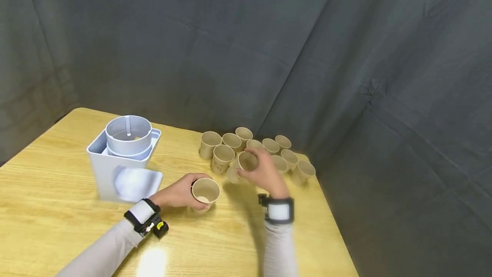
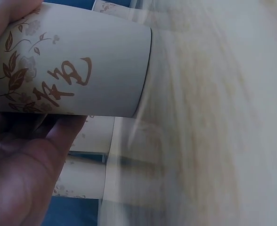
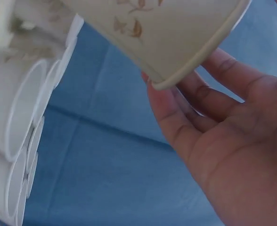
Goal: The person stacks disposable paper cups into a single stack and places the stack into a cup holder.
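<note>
My left hand (image 1: 180,192) grips a paper cup (image 1: 208,191) from its left side, mouth up, thumb and fingers round the wall. In the left wrist view that paper cup (image 2: 77,61) shows brown leaf prints and characters, with its base close to the wooden table. My right hand (image 1: 265,173) pinches another paper cup (image 1: 247,161) near its rim, in front of the grouped cups. The right wrist view has this paper cup (image 3: 176,37) tilted, thumb and fingertips at its rim, and the right hand (image 3: 237,127) below it.
Several paper cups (image 1: 223,157) stand upright at the table's back; more cups (image 1: 303,170) stand at the right edge. A pale box (image 1: 115,174) with a round container (image 1: 128,136) on top sits left, a lid-like flap at its front. Dark curtains (image 1: 192,46) hang behind the table (image 1: 57,217).
</note>
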A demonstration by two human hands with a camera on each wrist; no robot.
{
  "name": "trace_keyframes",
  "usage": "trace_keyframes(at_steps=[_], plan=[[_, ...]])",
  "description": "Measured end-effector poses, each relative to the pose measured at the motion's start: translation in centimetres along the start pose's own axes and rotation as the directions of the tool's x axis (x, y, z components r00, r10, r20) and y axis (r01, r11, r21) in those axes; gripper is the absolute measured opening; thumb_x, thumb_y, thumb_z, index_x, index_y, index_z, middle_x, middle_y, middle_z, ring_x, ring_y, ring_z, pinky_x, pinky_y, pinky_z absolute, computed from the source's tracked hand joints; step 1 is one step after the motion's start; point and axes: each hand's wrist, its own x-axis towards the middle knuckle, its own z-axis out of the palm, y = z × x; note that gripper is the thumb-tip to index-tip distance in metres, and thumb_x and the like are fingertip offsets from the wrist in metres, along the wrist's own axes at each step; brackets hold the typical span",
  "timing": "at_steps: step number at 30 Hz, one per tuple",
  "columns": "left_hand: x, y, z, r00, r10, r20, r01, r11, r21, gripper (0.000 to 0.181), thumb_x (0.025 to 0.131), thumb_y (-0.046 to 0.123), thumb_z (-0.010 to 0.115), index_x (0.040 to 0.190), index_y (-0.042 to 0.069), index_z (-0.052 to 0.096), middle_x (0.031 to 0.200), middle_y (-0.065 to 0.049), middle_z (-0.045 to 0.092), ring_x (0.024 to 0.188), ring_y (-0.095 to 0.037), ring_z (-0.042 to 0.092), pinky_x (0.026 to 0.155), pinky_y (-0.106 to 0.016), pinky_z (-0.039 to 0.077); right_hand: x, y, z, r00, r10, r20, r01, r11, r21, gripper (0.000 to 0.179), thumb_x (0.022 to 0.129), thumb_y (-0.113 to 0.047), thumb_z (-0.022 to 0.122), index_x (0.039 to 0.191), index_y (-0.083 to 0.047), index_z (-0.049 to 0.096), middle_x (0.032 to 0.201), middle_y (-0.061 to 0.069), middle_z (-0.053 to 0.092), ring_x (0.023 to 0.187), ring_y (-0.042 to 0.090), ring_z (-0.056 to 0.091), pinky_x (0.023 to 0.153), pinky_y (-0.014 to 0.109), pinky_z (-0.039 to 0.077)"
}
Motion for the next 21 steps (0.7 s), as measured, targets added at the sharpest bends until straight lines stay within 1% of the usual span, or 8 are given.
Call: trace_keyframes(at_steps=[5,10,13,15,18,21], plan=[[0.0,0.0,0.0,1.0,-0.004,-0.009,0.004,1.0,0.0,0.059,0.07,0.016,0.093,0.121,0.003,0.065,0.111,-0.013,0.071,0.104,-0.033,0.065,0.094,-0.041,0.055,-0.4,-1.3,-0.6,0.998,-0.054,-0.009,0.054,0.998,0.023,0.069,0.076,-0.025,0.09,0.136,-0.008,0.06,0.136,0.007,0.062,0.126,0.025,0.058,0.106,0.046,0.048],[0.0,0.1,-0.1,1.0,-0.008,-0.008,0.008,1.0,0.0,0.06,0.07,0.016,0.093,0.122,0.003,0.065,0.112,-0.014,0.071,0.104,-0.033,0.065,0.094,-0.041,0.054,-1.0,-2.9,-1.1,0.995,-0.098,-0.001,0.098,0.994,0.053,0.066,0.077,-0.028,0.09,0.135,-0.011,0.061,0.134,0.002,0.064,0.122,0.021,0.059,0.103,0.045,0.049],[-0.1,0.1,-0.2,1.0,-0.01,0.002,0.01,1.0,-0.003,0.059,0.071,0.016,0.093,0.121,0.003,0.065,0.111,-0.015,0.07,0.103,-0.033,0.065,0.092,-0.04,0.054,-1.3,-3.6,-1.0,0.993,-0.114,0.02,0.112,0.991,0.075,0.065,0.077,-0.03,0.089,0.134,-0.014,0.063,0.133,-0.001,0.065,0.119,0.02,0.06,0.101,0.044,0.05],[-0.1,0.2,-0.2,1.0,-0.01,0.01,0.01,1.0,-0.009,0.058,0.071,0.015,0.092,0.121,0.003,0.064,0.111,-0.016,0.07,0.104,-0.035,0.064,0.092,-0.043,0.054,-1.2,-4.0,-0.7,0.991,-0.129,0.039,0.126,0.989,0.081,0.064,0.077,-0.029,0.089,0.134,-0.015,0.063,0.132,-0.003,0.066,0.118,0.018,0.061,0.1,0.042,0.051],[-0.1,0.3,-0.3,1.0,-0.013,0.017,0.013,1.0,-0.012,0.059,0.071,0.014,0.092,0.122,0.003,0.064,0.111,-0.014,0.069,0.104,-0.034,0.064,0.093,-0.046,0.053,-1.0,-4.2,-0.1,0.986,-0.151,0.074,0.145,0.986,0.081,0.062,0.076,-0.028,0.09,0.132,-0.017,0.064,0.131,-0.004,0.066,0.116,0.017,0.062,0.098,0.04,0.052],[-0.1,0.4,-0.3,1.0,-0.017,0.018,0.017,1.0,-0.003,0.06,0.07,0.014,0.092,0.122,0.004,0.064,0.111,-0.008,0.069,0.104,-0.029,0.064,0.095,-0.041,0.053,-0.8,-4.3,0.7,0.981,-0.15,0.125,0.138,0.985,0.098,0.063,0.076,-0.026,0.09,0.132,-0.015,0.063,0.132,-0.003,0.065,0.116,0.019,0.062,0.099,0.043,0.053]])
